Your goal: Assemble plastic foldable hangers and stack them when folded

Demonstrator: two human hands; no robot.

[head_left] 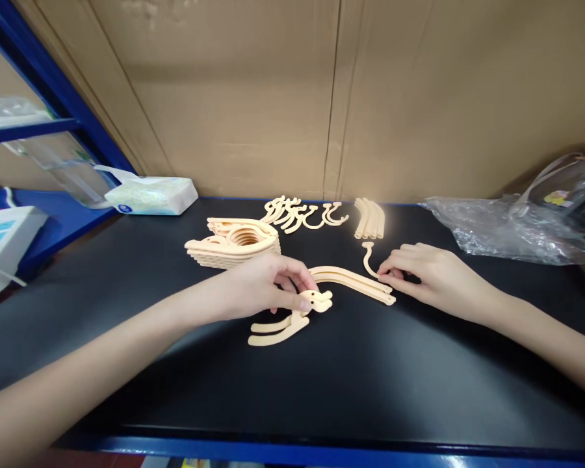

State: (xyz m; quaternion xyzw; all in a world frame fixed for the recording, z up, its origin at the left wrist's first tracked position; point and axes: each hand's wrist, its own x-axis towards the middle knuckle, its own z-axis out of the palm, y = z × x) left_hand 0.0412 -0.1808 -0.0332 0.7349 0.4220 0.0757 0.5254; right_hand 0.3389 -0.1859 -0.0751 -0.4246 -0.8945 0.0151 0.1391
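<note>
Left fingers (291, 300) gripped the pale forked piece (298, 322); right fingers (400, 263) pinched the near end of the curved hook (366, 260), which ran rearward from them over the table (370, 390).

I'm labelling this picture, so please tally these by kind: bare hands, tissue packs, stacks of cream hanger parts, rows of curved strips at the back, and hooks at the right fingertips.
Bare hands, left hand and right hand: 2
Tissue pack: 1
Stack of cream hanger parts: 1
Row of curved strips: 1
Hook: 1
Total: 6
</note>
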